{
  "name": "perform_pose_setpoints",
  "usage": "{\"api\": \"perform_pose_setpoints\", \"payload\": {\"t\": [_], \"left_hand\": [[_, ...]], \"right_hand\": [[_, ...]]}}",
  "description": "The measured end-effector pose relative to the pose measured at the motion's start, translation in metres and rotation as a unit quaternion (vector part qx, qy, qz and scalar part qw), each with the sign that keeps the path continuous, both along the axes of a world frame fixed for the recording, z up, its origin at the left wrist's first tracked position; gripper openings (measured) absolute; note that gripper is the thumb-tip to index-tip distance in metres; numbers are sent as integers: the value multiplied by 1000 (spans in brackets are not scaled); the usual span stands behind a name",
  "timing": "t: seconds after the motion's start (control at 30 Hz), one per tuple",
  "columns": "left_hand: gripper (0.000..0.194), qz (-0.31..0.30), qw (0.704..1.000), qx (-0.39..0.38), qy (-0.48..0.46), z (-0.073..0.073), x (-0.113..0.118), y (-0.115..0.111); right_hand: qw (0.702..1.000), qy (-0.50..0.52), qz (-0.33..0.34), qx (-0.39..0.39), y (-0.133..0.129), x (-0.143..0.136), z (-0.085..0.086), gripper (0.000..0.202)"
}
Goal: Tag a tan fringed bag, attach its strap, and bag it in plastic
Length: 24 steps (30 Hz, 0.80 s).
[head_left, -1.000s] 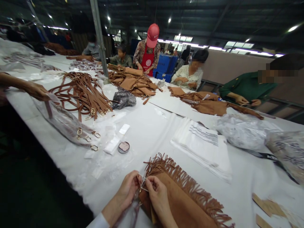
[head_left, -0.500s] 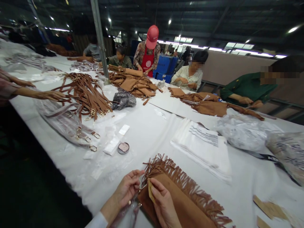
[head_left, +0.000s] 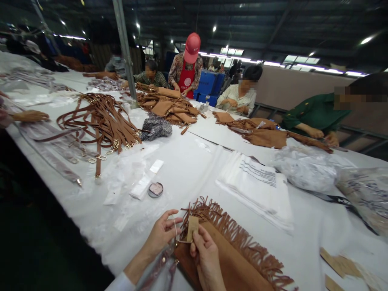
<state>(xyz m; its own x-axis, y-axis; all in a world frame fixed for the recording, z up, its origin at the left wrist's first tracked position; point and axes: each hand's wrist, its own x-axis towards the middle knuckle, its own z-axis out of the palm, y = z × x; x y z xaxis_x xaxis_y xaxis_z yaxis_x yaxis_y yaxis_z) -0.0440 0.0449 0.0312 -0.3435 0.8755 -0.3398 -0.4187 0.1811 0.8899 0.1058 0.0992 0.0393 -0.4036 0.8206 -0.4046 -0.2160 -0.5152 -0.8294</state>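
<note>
A brown fringed suede bag (head_left: 233, 250) lies on the table in front of me. My right hand (head_left: 207, 254) pinches a small tan paper hang tag (head_left: 192, 227) over the bag's upper left corner. A thin white string (head_left: 175, 226) runs across the fingers of my left hand (head_left: 162, 234), just left of the tag. Its thumb and forefinger are a little apart, with the string held on them. Below that hand, a plastic-wrapped strap (head_left: 159, 266) with a metal clasp hangs by the bag's corner.
Brown straps with gold clasps (head_left: 106, 125) are heaped at left, near a co-worker's hand (head_left: 32, 116). A round tin (head_left: 155, 189) sits mid-table. Folded white dust bags (head_left: 257, 190) and clear plastic bags (head_left: 306, 167) lie at right, with more tan tags (head_left: 339, 262). Several people work across the table.
The tag has turned flat side toward me, and the string now stretches over my left fingers. At far left, the co-worker's hand drew back and some straps shifted.
</note>
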Motion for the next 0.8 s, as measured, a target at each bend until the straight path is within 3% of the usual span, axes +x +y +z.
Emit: {"api": "perform_pose_setpoints", "payload": {"t": [0.1,0.2,0.27,0.37,0.43,0.5,0.6,0.67,0.7,0.8], "left_hand": [[65,-10,1000,23,-11,5,-3,1],[63,-49,999,20,10,8,-9,0],[56,-109,993,15,43,12,-14,1],[46,-219,969,17,111,23,-27,6],[42,-254,951,18,174,32,-42,13],[38,-200,941,17,273,38,-60,23],[37,-35,911,6,410,40,-87,37],[37,21,894,-2,447,37,-97,41],[38,28,890,-3,456,34,-100,40],[39,66,868,-8,492,26,-93,28]], "right_hand": [[991,-86,42,90,-3,-2,-1,53],[964,-152,112,188,-8,-4,4,43],[943,-176,151,240,-11,-5,8,38],[937,-197,135,256,-14,-4,6,41],[943,-211,107,235,-15,-1,2,49],[942,-228,92,227,-15,7,-2,53],[916,-267,73,291,-18,33,-9,45],[867,-304,66,388,-23,58,-18,38],[826,-321,69,457,-26,72,-25,39],[645,-370,83,664,-36,110,-50,58]]}}
